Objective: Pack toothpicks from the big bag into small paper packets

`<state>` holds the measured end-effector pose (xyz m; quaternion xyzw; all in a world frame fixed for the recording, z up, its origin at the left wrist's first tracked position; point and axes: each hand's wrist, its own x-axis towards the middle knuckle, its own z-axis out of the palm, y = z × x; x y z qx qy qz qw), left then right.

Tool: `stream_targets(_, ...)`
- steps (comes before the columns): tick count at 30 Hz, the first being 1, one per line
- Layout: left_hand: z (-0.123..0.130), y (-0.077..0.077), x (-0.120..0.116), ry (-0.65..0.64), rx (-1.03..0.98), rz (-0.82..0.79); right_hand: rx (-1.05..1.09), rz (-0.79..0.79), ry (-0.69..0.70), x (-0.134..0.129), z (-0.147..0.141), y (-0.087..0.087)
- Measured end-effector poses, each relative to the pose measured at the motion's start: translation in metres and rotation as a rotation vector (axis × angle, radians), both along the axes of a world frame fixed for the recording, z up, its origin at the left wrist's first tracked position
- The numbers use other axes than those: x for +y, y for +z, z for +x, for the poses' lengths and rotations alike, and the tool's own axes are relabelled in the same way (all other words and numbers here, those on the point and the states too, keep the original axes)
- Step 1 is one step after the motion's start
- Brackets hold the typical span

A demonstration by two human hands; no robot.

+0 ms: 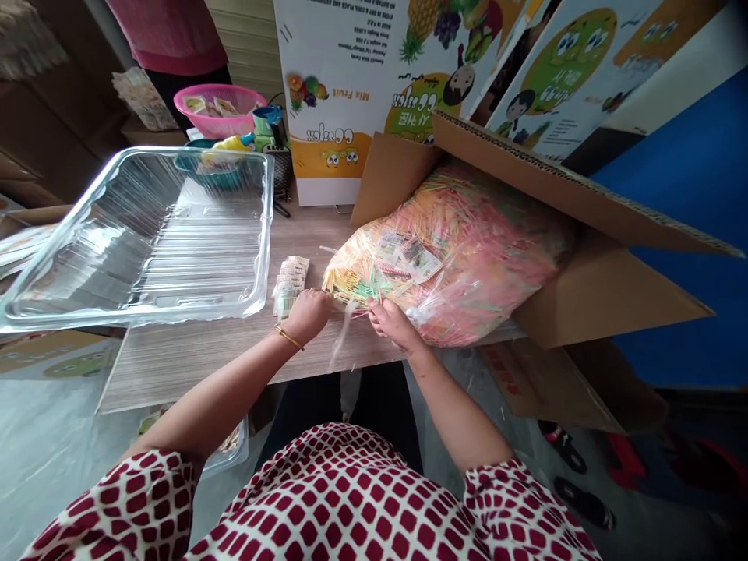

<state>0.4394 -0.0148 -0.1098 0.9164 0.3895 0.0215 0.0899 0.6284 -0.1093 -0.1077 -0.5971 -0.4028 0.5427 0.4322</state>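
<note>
A large clear plastic bag (467, 304) bulges with thin pink, orange, green and yellow sticks (356, 284), which show at its open near-left end. At the left side of that opening, my left hand (311, 313) is closed, and what its fingers hold is hidden. My right hand (394, 321) pinches a few thin sticks at the mouth of the bag. Small printed packets (418, 259) lie on top of the bag. Beside my left hand, an overlapping row of small packets (291, 282) rests on the table (234, 351).
A clear plastic tray (204, 300) stands at the left. Behind it are a pink basket (219, 125) and a green bowl (216, 175). An open cardboard box (613, 292) surrounds the bag's far end. Printed cartons (327, 117) stand behind. A person in pink (169, 35) is at the back left.
</note>
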Motion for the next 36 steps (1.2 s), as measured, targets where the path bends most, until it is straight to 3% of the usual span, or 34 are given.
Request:
stream_targets(3,-0.009,0.003,-0.007,0.050,-0.081,-0.036,-0.125,0.116,-0.076,0.015,-0.017,-0.002)
stream_targets(7,-0.007,0.009,-0.022,-0.018,-0.280,-0.085,-0.411,0.228,-0.012,0.025,-0.038,0.007)
stream_targets(10,-0.004,0.013,-0.032,-0.005,-0.482,-0.259,-0.436,0.226,-0.103,0.025,-0.039,0.011)
stream_targets(12,-0.002,0.014,-0.039,0.070,-0.618,-0.411,-0.221,0.165,-0.245,0.025,-0.033,0.012)
stream_targets(14,-0.001,0.015,-0.049,0.120,-0.693,-0.568,0.135,0.084,-0.374,0.026,-0.025,0.015)
stream_targets(16,0.002,0.015,-0.062,0.059,-0.706,-0.747,0.459,0.038,-0.457,0.028,-0.019,0.020)
stream_targets(18,0.008,0.014,-0.073,-0.047,-0.692,-0.872,0.633,0.022,-0.493,0.030,-0.018,0.025)
stream_targets(24,0.022,0.007,-0.077,0.010,-0.746,-0.692,0.688,-0.095,-0.460,0.031,-0.029,0.032)
stream_targets(30,0.023,0.001,-0.075,0.086,-0.784,-0.643,0.741,-0.126,-0.531,0.029,-0.035,0.033)
stream_targets(36,0.023,0.001,-0.076,0.109,-0.805,-0.579,0.854,-0.103,-0.446,0.032,-0.037,0.036)
